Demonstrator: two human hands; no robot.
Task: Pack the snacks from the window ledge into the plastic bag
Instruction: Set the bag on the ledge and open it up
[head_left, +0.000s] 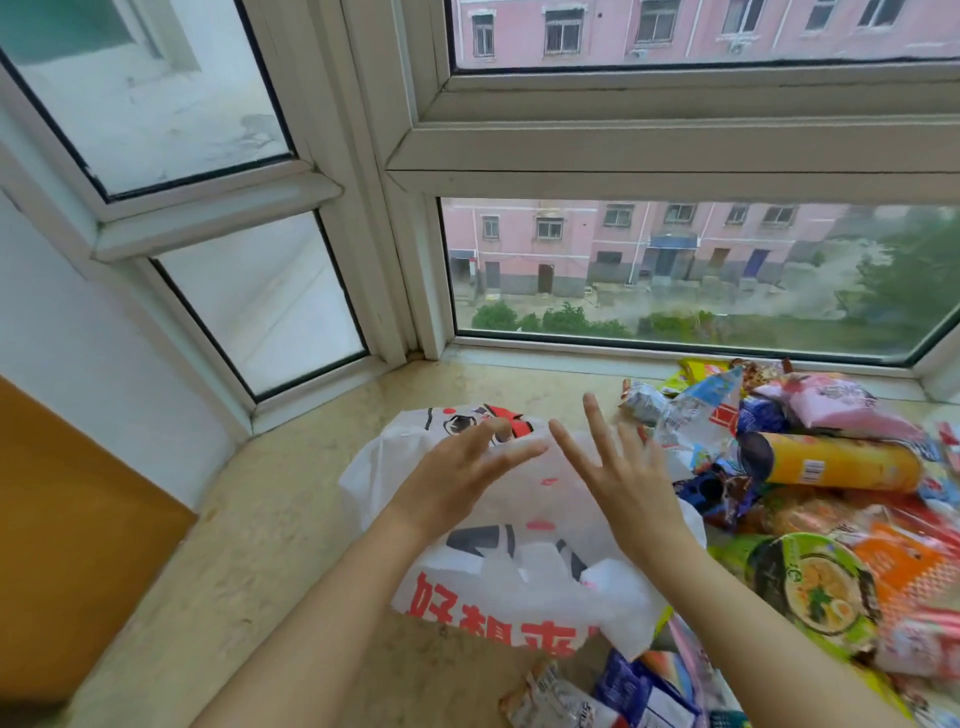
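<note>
— What's the setting?
— A beige speckled stone window ledge (260, 519) in a white-framed bay window (395, 208).
— The bag?
— A crumpled white plastic bag with red print (498, 587) lies on the ledge, beside a heap of colourful snack packets (831, 519).
— Hands?
— Left hand (457, 473) and right hand (623, 483) are over the bag, fingers spread, gripping nothing.

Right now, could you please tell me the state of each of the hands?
Left hand: open, fingers straight, over the plastic bag, holding nothing.
Right hand: open, fingers spread, holding nothing.
</note>
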